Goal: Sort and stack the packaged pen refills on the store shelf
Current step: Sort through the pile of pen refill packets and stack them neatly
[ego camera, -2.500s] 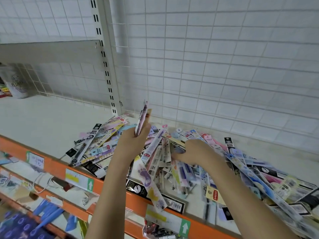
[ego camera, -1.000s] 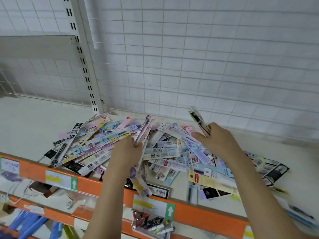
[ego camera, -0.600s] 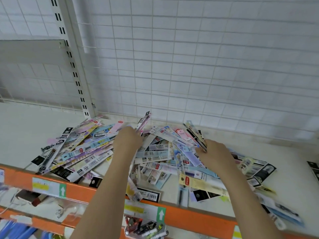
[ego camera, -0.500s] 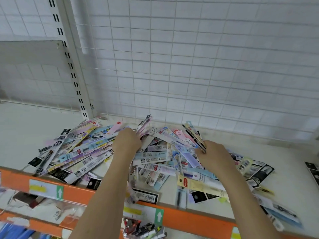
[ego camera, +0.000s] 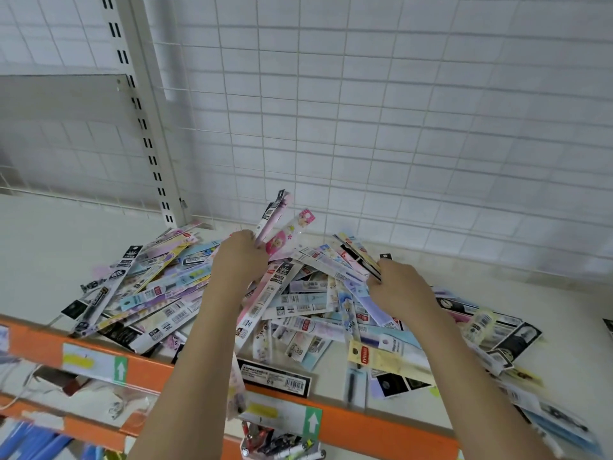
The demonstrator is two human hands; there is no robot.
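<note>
Lying at the far left, a cream shelf point(ego camera: 49, 247) carries an orange front rail point(ego camera: 156, 370) fitted with price label strips, one showing a white arrow on green point(ego camera: 120, 370). A slotted white upright point(ego camera: 146, 127) rises from the back of the shelf, and a white wire grid panel point(ego camera: 381, 111) stands behind it. A loose pile of packaged pen refills point(ego camera: 298, 303) spreads across the shelf from near the upright toward the right edge of the view; the packs overlap at mixed angles, and several overhang the front rail. A black pack with a barcode point(ego camera: 277, 378) lies at the front edge, partly over the rail. The left hand point(ego camera: 240, 260) is raised above the left-centre part of the pile, its fingers curled around a small bunch of refill packs point(ego camera: 275, 220) that point up and away toward the grid; a pink pack with a cartoon figure sits on the right side of that bunch. The right hand point(ego camera: 401, 287) is positioned lower, close above the pile, and grips a second bunch of packs point(ego camera: 360, 257) that angles up and to the left. A yellow pack with a red tag point(ego camera: 388, 361) lies flat just beside the right forearm. Below the rail, markers in a clear container point(ego camera: 282, 443) are partly visible.
</note>
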